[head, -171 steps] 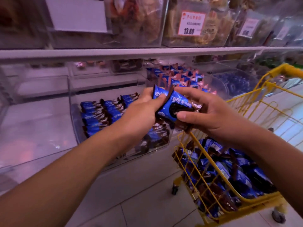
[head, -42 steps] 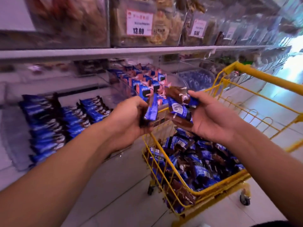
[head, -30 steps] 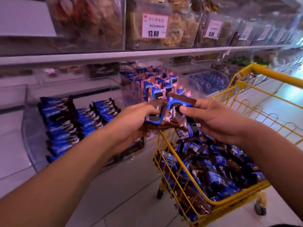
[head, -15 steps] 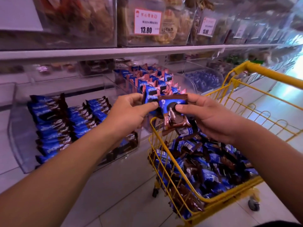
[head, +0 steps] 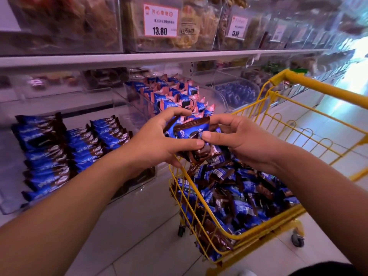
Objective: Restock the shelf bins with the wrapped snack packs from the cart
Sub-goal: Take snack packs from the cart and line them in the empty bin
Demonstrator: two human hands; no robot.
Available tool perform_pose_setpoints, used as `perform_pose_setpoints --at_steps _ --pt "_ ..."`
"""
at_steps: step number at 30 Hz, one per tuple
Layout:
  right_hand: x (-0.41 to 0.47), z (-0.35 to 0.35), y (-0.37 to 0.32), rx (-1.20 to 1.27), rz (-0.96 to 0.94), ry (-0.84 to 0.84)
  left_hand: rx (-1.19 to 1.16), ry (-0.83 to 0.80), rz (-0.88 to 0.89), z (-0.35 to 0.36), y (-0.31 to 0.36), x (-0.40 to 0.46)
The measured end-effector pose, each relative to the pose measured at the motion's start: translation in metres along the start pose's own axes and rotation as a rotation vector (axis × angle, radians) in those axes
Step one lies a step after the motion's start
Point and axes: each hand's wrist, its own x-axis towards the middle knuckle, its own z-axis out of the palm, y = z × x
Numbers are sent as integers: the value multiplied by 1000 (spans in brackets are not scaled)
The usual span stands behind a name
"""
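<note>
— While you stand at the yellow wire cart (head: 256, 234), where is the bundle?

— You hold a small bundle of blue-and-brown wrapped snack packs (head: 191, 134) just above the cart's near-left corner. Your left hand (head: 157, 144) curls round the bundle's left side, thumb pressed across its front; your right hand (head: 241, 140) pinches the right side, thumb meeting the left thumb, fingers arched over the top edge.

— And the remaining stock?

— Inside the cart lies a loose heap of blue-and-brown packs (head: 239, 198). Left of the cart, the clear plastic shelf bin (head: 12, 206) holds neat rows of blue packs (head: 51, 154). Beyond the cart sits a clear bin of blue-and-pink packs (head: 175, 94), and above the cart, on the upper shelf, a white price tag reading 13.80 (head: 160, 20)
</note>
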Motion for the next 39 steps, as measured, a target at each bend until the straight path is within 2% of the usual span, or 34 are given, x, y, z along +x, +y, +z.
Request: perform_pose_setpoints --at_steps 2,4,6,9,11,13,15,19,24,28,32,35,39 --pt "-2 -5 -2 154 142 12 -19 11 4 2 1 0" --pt "-4 -11 -6 189 251 24 -61 38 -2 4 0 2" --pt "-5 -18 -9 168 237 100 -102 74 -21 7 1 3" --pt "-6 -23 -13 118 -70 288 -142 129 -72 10 0 5" --pt "-8 -16 -15 -168 -375 361 -223 144 -126 14 0 5" --pt "-9 -6 -12 -534 -593 318 -364 121 -169 19 2 6" --pt "-10 -1 -5 -669 -626 258 -481 81 -179 23 4 6" --pt "-16 -2 -4 -501 -517 207 -629 4 -174 25 7 5" --pt "-20 -2 -10 -336 -551 216 -751 -89 -127 23 6 3" --pt "-21 -4 -7 -333 -637 177 -757 -160 -61 18 5 2" --pt "-19 -3 -5 -381 -665 207 -722 -229 -18 13 2 2" --pt "-19 -4 -4 -415 -637 263 -650 -164 8 15 2 1" --pt "-16 -1 1 -244 -575 375 -560 -18 76 18 3 2"
